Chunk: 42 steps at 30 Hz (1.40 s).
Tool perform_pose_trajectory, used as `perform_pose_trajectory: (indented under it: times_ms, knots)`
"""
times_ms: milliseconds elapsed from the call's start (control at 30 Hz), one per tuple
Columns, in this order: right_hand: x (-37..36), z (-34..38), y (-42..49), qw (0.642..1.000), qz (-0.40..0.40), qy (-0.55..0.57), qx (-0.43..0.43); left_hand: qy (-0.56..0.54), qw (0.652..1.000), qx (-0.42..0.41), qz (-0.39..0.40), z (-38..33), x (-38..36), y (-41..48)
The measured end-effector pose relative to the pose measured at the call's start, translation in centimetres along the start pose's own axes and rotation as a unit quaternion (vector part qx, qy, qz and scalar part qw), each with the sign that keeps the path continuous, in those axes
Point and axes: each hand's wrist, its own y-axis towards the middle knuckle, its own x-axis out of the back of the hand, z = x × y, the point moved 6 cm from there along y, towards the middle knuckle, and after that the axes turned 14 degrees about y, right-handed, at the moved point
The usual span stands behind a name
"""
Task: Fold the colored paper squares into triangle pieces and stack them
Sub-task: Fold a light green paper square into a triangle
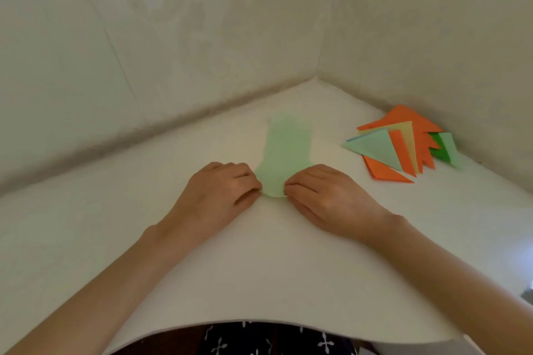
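Green paper (284, 153) lay on the table (144, 210), its near end pinched by the left hand (222, 190) and right hand (326, 196) (folded triangles (403, 144) piled well to the right); uneven pressure could probably have skewed the crease.

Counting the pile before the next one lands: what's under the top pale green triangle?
Orange pieces and a cream piece stick out from under the triangle. Anything fully covered is hidden.

A white table (259, 268) is set into a corner formed by two pale walls (173, 37) covered with faintly patterned wallpaper. Dark cloth (274, 340) with small white marks is seen below its near edge.
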Motion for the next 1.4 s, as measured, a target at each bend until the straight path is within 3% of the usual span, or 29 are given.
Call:
perform_pose_trajectory:
  times_ms: [133, 267, 400, 833, 1400]
  knots:
    - [0.0, 0.0, 0.6, 0.994, 0.018, 0.093, -0.062, -0.069, 0.997, 0.036, -0.008, 0.9, 0.2, -1.2]
    - [-0.1, -1.8, 2.2, 0.955, -0.027, 0.207, -0.211, -0.125, 0.986, 0.107, -0.029, 2.5, -0.2, -1.4]
    - [-1.1, -3.4, 2.8, 0.929, -0.043, 0.207, -0.305, -0.172, 0.971, 0.165, -0.005, 3.3, -1.3, -1.2]
    - [-2.3, -3.0, 3.3, 0.951, -0.091, 0.082, -0.285, -0.131, 0.949, 0.285, -0.022, 3.3, -1.8, -1.6]
    - [-2.9, -3.1, 3.4, 0.944, -0.049, 0.063, -0.320, -0.114, 0.951, 0.287, -0.022, 3.1, -1.6, -1.5]
